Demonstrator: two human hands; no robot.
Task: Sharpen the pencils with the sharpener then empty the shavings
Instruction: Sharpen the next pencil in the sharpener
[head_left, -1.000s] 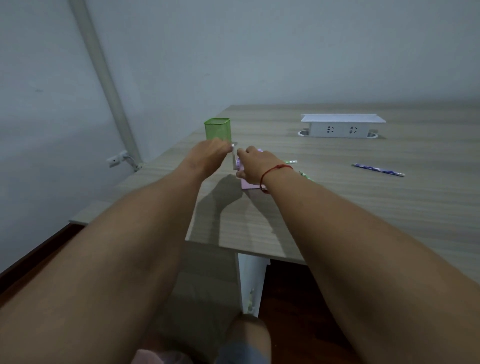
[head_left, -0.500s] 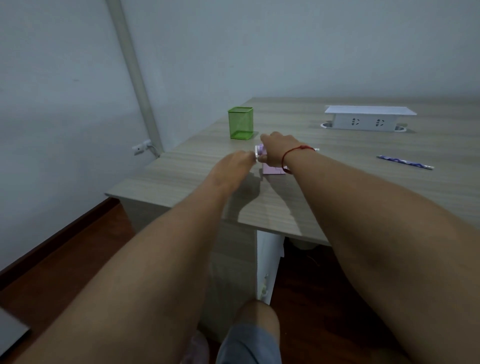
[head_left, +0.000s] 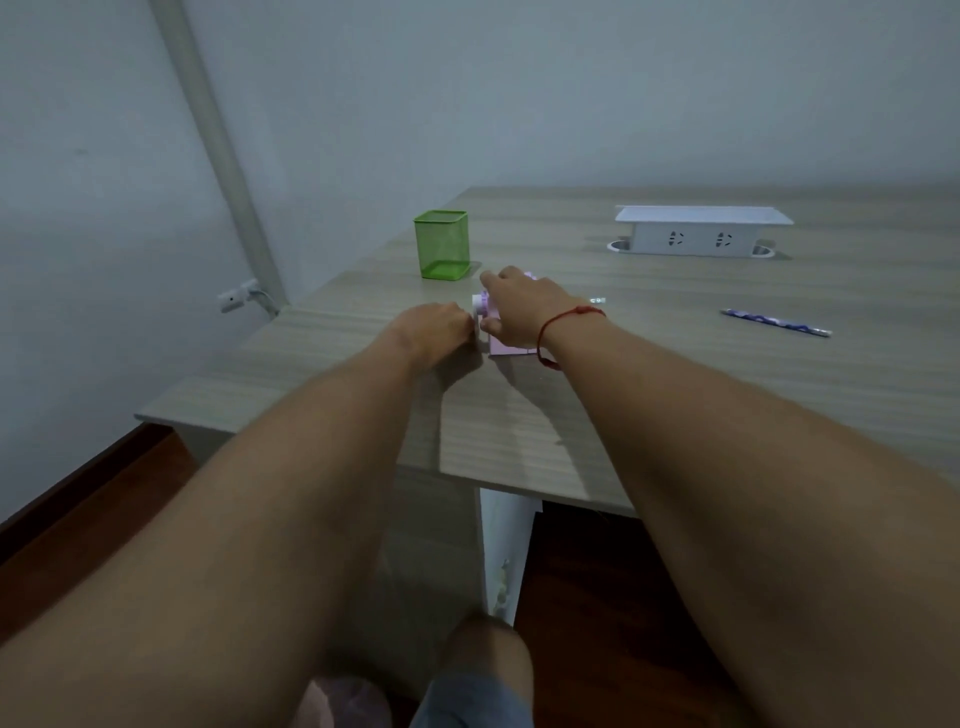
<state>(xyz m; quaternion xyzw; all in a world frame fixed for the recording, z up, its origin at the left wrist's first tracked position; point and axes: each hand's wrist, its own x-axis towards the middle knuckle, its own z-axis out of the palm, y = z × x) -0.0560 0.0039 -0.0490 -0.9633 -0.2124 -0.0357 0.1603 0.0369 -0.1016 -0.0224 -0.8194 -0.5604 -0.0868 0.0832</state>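
Here, head view only. Pink sharpener (head_left: 511, 347) stood on the table (head_left: 675, 395) near its left front corner, just in front of a green mesh cup (head_left: 442, 244). Right hand (head_left: 524, 306), red string (head_left: 569, 316) at the wrist, lay over the sharpener, fingers curled down and clasping it. Left hand (head_left: 434, 332) had its fingers bunched against the white crank (head_left: 477, 310); whether they pinched it could not be told. A pencil tip (head_left: 597, 300) showed past the right wrist. Blue pencil (head_left: 776, 322) lay well apart to the right. White socket box (head_left: 696, 231) sat further back.
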